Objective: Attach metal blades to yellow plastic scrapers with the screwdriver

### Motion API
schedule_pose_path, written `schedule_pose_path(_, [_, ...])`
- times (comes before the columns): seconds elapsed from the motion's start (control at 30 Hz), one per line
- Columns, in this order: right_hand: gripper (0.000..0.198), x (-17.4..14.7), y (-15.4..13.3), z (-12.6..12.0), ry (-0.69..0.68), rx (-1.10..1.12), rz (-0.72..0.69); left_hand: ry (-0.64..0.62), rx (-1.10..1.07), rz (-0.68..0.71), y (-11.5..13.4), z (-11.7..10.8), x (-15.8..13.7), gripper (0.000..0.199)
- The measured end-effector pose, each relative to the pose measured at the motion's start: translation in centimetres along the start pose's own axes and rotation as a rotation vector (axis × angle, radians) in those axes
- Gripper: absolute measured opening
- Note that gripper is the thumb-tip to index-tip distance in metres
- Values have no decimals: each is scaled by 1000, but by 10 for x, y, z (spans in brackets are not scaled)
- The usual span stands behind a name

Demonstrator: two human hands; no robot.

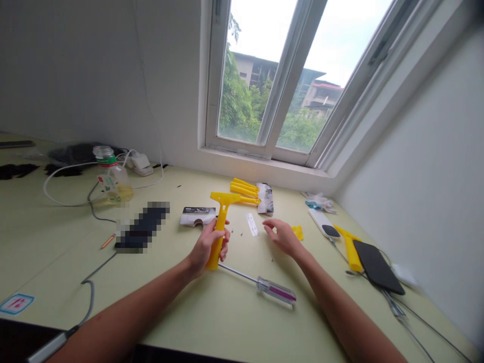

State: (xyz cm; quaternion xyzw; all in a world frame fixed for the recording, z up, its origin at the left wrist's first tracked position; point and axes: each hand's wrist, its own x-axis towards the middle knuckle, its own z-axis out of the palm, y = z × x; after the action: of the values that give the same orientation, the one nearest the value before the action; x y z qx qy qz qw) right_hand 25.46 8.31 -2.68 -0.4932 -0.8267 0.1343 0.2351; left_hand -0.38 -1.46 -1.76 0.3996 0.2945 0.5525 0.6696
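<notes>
Wrapped around the handle of a yellow plastic scraper (222,214), my left hand (206,248) keeps it upright with its wide head at the top. A screwdriver (276,291) with a clear and purple handle lies on the table, its shaft tip hidden behind the scraper. My right hand (282,236) is loosely curved just right of a flat white strip (251,225), thumb and fingers apart with nothing visible in them. A small yellow piece (298,232) sits partly behind this hand. Tiny screws (241,233) are scattered nearby.
Behind are a printed card (197,216), several yellow handles (244,189) and packaging (265,198). At the right are a white device (323,223), another yellow scraper (351,249) and a black phone-like slab (379,267). A bottle (113,176), cables and a pixelated dark object (143,229) occupy the left.
</notes>
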Motion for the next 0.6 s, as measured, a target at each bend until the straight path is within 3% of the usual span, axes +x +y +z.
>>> schedule_pose_path(0.2, [54,45,-2,10,-227,9,-62,-28,12,-70,1,-3,2,23])
schedule_pose_path(0.27, [54,53,-2,10,-281,2,-78,-52,13,-101,1,-3,1,25])
schedule_pose_path(0.4, [45,54,2,8,-363,-18,-74,-82,13,-140,2,-4,1,26])
schedule_pose_path(0.6, [67,54,7,3,-451,-42,-38,-111,19,-166,4,-7,2,26])
